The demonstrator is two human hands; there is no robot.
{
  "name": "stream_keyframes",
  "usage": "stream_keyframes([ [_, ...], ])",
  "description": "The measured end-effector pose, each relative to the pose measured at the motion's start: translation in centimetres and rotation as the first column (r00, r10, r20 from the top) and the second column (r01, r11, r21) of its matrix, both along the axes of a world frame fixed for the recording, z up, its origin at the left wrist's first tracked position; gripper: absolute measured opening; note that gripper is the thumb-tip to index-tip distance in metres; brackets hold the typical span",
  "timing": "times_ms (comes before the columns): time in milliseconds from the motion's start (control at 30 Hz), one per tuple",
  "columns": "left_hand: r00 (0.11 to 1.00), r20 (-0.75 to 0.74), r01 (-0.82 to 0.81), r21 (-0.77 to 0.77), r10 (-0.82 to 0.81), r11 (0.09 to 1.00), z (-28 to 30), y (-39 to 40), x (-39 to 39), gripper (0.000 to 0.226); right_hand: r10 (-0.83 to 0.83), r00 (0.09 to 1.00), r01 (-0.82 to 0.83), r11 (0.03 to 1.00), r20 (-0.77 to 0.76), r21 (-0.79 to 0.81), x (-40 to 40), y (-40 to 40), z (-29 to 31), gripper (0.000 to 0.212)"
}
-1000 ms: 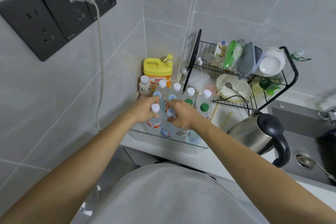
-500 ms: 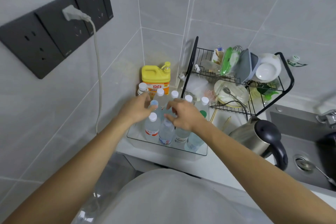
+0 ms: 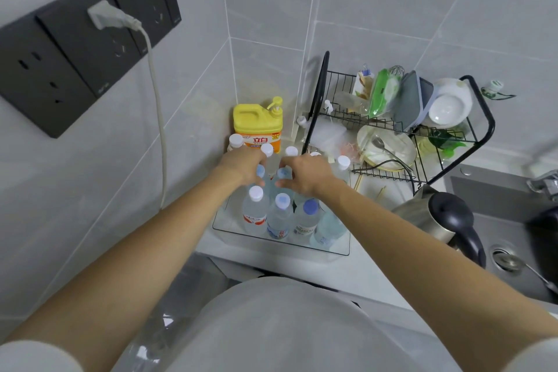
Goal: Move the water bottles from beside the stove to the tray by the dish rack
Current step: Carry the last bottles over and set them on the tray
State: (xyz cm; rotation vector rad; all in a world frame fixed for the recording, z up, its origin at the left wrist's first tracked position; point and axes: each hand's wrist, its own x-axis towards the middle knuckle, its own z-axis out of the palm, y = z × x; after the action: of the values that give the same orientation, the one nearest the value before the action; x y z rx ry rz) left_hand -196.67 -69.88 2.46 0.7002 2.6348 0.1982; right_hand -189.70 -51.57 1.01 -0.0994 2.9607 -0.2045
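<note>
Several clear water bottles with white or blue caps stand packed in a clear tray (image 3: 280, 244) in the counter corner, left of the black dish rack (image 3: 484, 112). My left hand (image 3: 240, 167) curls around the neck of a light-blue-capped bottle (image 3: 260, 171) in the middle row. Beside it, my right hand (image 3: 306, 174) closes on the neck of another blue-capped bottle (image 3: 283, 173). In front of the hands stand a white-capped bottle (image 3: 256, 208) and two blue-capped ones (image 3: 280, 214). More white caps (image 3: 267, 148) show behind the hands.
A yellow detergent jug (image 3: 256, 127) stands in the corner behind the tray. The dish rack holds plates, bowls and a spoon. A steel kettle with a black handle (image 3: 447, 220) sits right of the tray, by the sink (image 3: 513, 214). A white cable (image 3: 158, 130) hangs down the left wall.
Both hands have let go of the front-row bottle caps and moved back to the middle row, where they now close on two blue-capped bottles.
</note>
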Motion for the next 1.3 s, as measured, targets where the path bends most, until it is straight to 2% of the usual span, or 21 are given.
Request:
stream_keyframes([
  [167, 0.997, -0.033, 0.069, 0.033, -0.068, 0.997, -0.9, 0.0, 0.0, 0.032, -0.035, 0.998, 0.035, 0.999, -0.047, 0.014, 0.3, -0.1, -0.2, 0.039],
  [333, 0.996, -0.086, 0.046, 0.096, -0.038, 0.994, -1.6, 0.1, 0.1, 0.029, -0.029, 0.997, 0.027, 0.999, -0.068, -0.023, 0.5, -0.1, 0.1, 0.034],
  [467, 0.996, -0.093, 0.005, 0.153, 0.009, 0.988, -1.9, 0.0, 0.0, 0.032, -0.059, 0.997, 0.056, 0.996, -0.051, -0.063, 0.4, 0.0, 0.2, 0.036],
  [600, 0.997, -0.076, -0.007, 0.186, 0.021, 0.983, -2.4, -0.1, 0.3, 0.034, -0.016, 0.999, 0.018, 0.999, -0.044, 0.027, 0.3, -0.1, 0.4, 0.039],
  [800, 0.999, -0.015, -0.029, 0.200, 0.033, 0.979, -2.2, -0.1, 0.5, 0.040, -0.016, 0.999, 0.019, 0.998, -0.050, 0.054, 0.6, 0.1, 0.3, 0.044],
  [900, 0.996, 0.035, -0.087, 0.218, 0.081, 0.972, -2.2, -0.6, 0.5, 0.052, 0.004, 0.999, -0.002, 0.999, -0.054, 0.035, 1.0, 0.2, 0.2, 0.044],
  [967, 0.994, 0.027, -0.111, 0.224, 0.107, 0.968, -2.1, -0.9, 0.5, 0.050, -0.001, 0.997, -0.001, 1.000, -0.081, -0.015, 1.3, 0.4, 0.2, 0.043],
  [1100, 0.987, -0.048, -0.136, 0.264, 0.154, 0.955, -1.8, -1.4, 0.9, 0.037, -0.041, 0.991, 0.028, 0.994, -0.125, -0.108, 2.1, 1.1, 0.6, 0.046],
  [1300, 0.943, -0.301, -0.052, 0.295, 0.145, 0.954, -0.3, -0.9, 2.7, 0.037, -0.047, 0.983, 0.022, 0.990, -0.176, -0.140, 3.5, 1.6, 1.1, 0.046],
])
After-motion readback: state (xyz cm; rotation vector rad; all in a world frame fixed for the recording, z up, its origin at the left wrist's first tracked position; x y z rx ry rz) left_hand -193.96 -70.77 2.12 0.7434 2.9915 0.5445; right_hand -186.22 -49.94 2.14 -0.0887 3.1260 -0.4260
